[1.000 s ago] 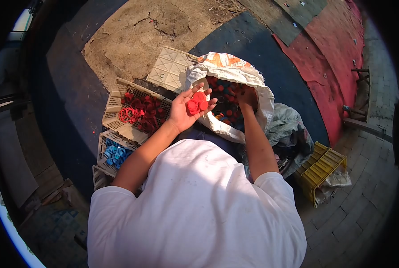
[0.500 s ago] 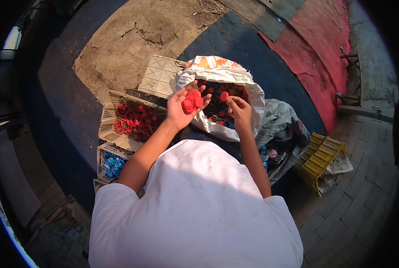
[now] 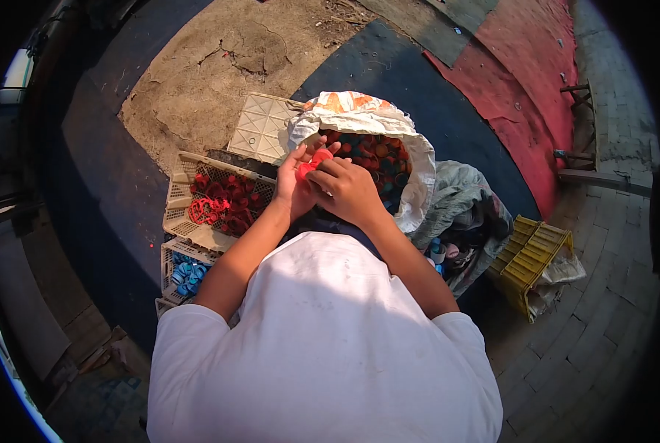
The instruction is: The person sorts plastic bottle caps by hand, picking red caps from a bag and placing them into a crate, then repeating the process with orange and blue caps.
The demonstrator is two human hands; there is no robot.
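Note:
Red plastic bottle caps lie in a small pile in the cupped palm of my left hand. My right hand reaches across and touches the pile, its fingers curled together. Whatever sits between its fingertips is hidden. Just beyond both hands, a white woven sack gapes wide, filled with mixed caps in red, orange, green and dark colours. To the left, a cream plastic crate contains red caps and rings.
Below the cream crate, another crate holds blue caps. A grey-green sack slumps at right, beside a yellow crate. A cream crate's flat face shows behind the left hand. Dark blue and red mats cover the ground.
My right hand, pinching one red cap above the sack earlier, has moved left to the caps in my left palm. My left hand has stayed nearly in place.

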